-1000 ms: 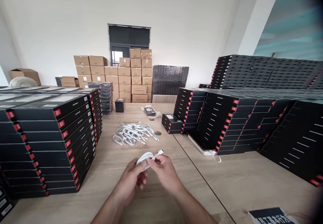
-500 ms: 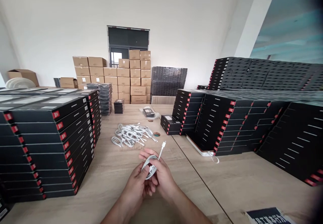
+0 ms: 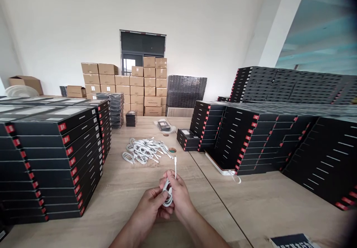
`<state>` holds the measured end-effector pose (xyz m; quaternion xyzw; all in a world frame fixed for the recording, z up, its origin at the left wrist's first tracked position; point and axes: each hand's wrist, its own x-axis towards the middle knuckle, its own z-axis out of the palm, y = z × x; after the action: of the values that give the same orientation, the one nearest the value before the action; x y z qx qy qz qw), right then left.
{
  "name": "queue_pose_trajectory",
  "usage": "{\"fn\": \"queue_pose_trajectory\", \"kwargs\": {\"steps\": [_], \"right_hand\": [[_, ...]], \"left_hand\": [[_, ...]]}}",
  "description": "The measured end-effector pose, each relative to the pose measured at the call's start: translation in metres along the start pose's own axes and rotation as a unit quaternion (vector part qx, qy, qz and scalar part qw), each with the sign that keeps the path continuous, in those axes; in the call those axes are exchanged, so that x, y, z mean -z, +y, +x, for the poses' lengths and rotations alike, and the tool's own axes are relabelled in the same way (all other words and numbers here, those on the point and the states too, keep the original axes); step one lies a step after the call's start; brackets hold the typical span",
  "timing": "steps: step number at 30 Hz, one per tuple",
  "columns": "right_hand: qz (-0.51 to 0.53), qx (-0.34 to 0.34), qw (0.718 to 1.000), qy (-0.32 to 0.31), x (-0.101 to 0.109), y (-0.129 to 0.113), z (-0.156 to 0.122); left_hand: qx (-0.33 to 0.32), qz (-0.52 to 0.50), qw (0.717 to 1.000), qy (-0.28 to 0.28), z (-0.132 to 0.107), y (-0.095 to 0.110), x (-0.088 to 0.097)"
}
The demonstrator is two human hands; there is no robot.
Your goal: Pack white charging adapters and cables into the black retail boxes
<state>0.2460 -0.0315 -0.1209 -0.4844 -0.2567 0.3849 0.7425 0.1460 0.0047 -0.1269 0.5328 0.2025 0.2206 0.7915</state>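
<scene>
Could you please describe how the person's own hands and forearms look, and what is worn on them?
The left hand and right hand wear no gloves. The left forearm and right forearm are bare down to the picture's lower edge, with no sleeve, watch or bracelet in view. I can make out no ring.

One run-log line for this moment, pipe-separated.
left hand: grips coiled white cable | right hand: grips same coil | white cable pile: beyond hands, on wood-grain tabletop
</scene>
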Motion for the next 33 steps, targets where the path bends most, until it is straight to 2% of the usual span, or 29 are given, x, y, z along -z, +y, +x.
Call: {"fn": "queue_pose_trajectory", "kwargs": {"steps": [2, 4, 8, 10, 12, 13, 14, 19, 23, 26, 28, 31, 33], "right_hand": [[-0.033, -0.008, 0.999, -0.001, 0.003, 0.002, 0.003], [-0.137, 0.003, 0.99, -0.011, 0.009, 0.004, 0.006], [-0.365, 0.074, 0.928, -0.024, 0.029, 0.006, 0.016], [-0.477, 0.117, 0.871, 0.019, 0.039, 0.001, 0.027], [-0.604, 0.154, 0.778, 0.074, 0.049, -0.012, 0.046], [-0.641, 0.163, 0.744, 0.096, 0.053, -0.021, 0.059], [-0.662, 0.167, 0.722, 0.112, 0.057, -0.031, 0.075], [-0.74, 0.163, 0.634, 0.152, 0.072, -0.082, 0.155], [-0.787, 0.154, 0.577, 0.155, 0.081, -0.101, 0.18], [-0.812, 0.193, 0.539, 0.111, 0.083, -0.108, 0.177], [-0.819, 0.231, 0.52, 0.072, 0.077, -0.112, 0.168], [-0.818, 0.281, 0.501, 0.039, 0.056, -0.112, 0.141], [-0.801, 0.327, 0.502, 0.01, 0.036, -0.101, 0.11]], "left_hand": [[-0.001, 0.031, 0.999, 0.008, 0.002, 0.001, 0.004], [-0.014, 0.069, 0.997, 0.024, 0.003, 0.003, 0.012], [-0.082, 0.181, 0.976, 0.091, 0.003, 0.008, 0.031], [-0.109, 0.29, 0.942, 0.126, 0.002, 0.008, 0.037], [-0.118, 0.364, 0.913, 0.143, 0.003, 0.006, 0.039], [-0.119, 0.375, 0.908, 0.145, 0.003, 0.004, 0.04], [-0.121, 0.378, 0.906, 0.148, 0.004, 0.003, 0.039], [-0.116, 0.349, 0.914, 0.173, 0.011, 0.001, 0.041], [-0.118, 0.318, 0.918, 0.206, 0.017, 0.004, 0.048], [-0.15, 0.26, 0.924, 0.238, 0.021, 0.006, 0.053], [-0.159, 0.178, 0.941, 0.241, 0.022, 0.007, 0.054], [-0.136, 0.051, 0.962, 0.229, 0.024, 0.012, 0.053], [-0.089, -0.05, 0.968, 0.229, 0.022, 0.017, 0.051]]}}
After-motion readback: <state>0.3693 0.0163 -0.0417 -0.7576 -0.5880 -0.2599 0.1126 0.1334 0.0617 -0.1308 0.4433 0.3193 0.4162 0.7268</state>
